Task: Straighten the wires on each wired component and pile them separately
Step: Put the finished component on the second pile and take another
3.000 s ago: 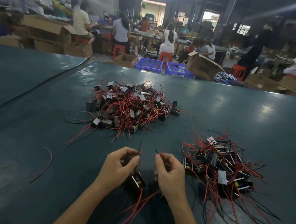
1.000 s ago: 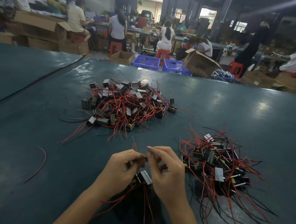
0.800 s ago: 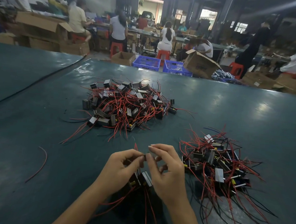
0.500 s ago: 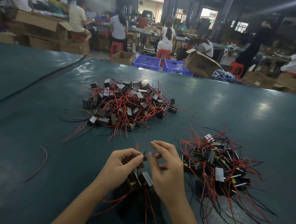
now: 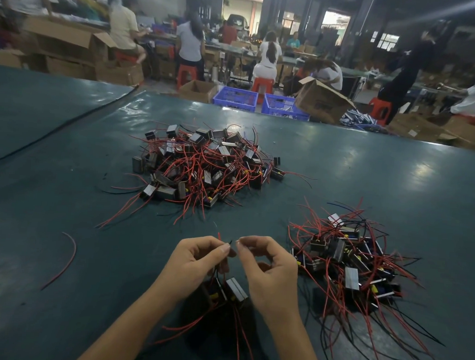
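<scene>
Head view, 6 o'clock: left hand (image 5: pixel 196 263) pinching the wires (image 5: pixel 219 236) of a wired component (image 5: pixel 236 290), block hanging just below. Right hand (image 5: pixel 270 267) curled beside, fingertips together; cannot tell whether on a wire. Tangled pile (image 5: pixel 204 164) at 12 o'clock, second pile (image 5: pixel 344 265) at 3 o'clock, both on green table (image 5: pixel 368 173).

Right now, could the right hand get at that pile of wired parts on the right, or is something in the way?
Probably yes. The right hand hovers just beside the right pile, and nothing lies between them, while the left hand pinches the wires.
</scene>
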`<control>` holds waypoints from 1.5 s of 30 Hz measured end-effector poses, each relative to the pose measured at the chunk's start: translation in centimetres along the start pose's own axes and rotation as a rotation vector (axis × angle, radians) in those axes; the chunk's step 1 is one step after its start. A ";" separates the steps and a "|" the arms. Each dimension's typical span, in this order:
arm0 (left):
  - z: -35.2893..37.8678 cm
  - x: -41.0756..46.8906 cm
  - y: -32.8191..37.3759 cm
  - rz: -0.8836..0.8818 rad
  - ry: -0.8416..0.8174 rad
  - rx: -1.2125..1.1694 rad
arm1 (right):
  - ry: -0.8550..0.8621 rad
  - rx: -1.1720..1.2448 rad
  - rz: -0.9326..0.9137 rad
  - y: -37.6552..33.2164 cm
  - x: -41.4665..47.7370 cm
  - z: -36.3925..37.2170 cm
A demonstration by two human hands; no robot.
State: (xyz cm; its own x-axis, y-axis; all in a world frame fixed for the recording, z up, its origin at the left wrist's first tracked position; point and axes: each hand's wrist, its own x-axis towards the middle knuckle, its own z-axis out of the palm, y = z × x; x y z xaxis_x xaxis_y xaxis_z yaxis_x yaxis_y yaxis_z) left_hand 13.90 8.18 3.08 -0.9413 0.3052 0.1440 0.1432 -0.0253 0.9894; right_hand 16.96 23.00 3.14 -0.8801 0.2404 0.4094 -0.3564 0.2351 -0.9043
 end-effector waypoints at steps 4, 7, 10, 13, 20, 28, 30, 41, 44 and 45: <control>0.0 -0.1 0.0 -0.055 -0.006 -0.030 | -0.007 0.023 -0.047 -0.2 -0.2 0.2; 0.0 0.0 -0.2 -0.088 -0.004 -0.055 | 0.004 -0.084 -0.151 -0.2 -0.2 0.1; 0.0 0.0 -0.1 -0.086 0.017 -0.082 | -0.028 -0.160 -0.252 -0.3 -0.2 0.1; 0.0 0.1 -0.1 -0.073 0.031 -0.122 | -0.059 -0.182 -0.332 -0.4 -0.2 0.1; -0.4 0.0 -0.1 -0.035 -0.092 -0.038 | -0.065 -0.217 -0.367 -0.1 -0.2 0.0; 0.0 -0.4 0.2 0.037 -0.193 0.044 | -0.028 0.039 0.319 -1.1 0.4 -0.3; 0.0 -0.4 0.1 0.051 -0.185 0.083 | -0.142 0.215 0.697 -1.3 0.6 -0.7; -0.4 -0.4 0.5 -0.021 -0.121 -0.066 | -0.183 0.315 0.479 -1.4 0.5 -0.5; -0.6 -0.4 0.5 -0.052 -0.103 -0.118 | -0.198 0.286 0.359 -1.2 0.3 -0.3; -0.7 -0.3 0.5 -0.051 -0.093 -0.123 | -0.209 0.268 0.330 -1.2 0.3 -0.3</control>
State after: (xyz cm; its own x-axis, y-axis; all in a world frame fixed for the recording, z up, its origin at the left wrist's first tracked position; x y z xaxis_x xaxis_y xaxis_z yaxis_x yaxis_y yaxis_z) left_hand 14.09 7.44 3.50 -0.9134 0.3955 0.0967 0.0522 -0.1217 0.9912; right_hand 17.24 23.09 4.34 -0.9944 0.0599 0.0868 -0.0915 -0.0799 -0.9926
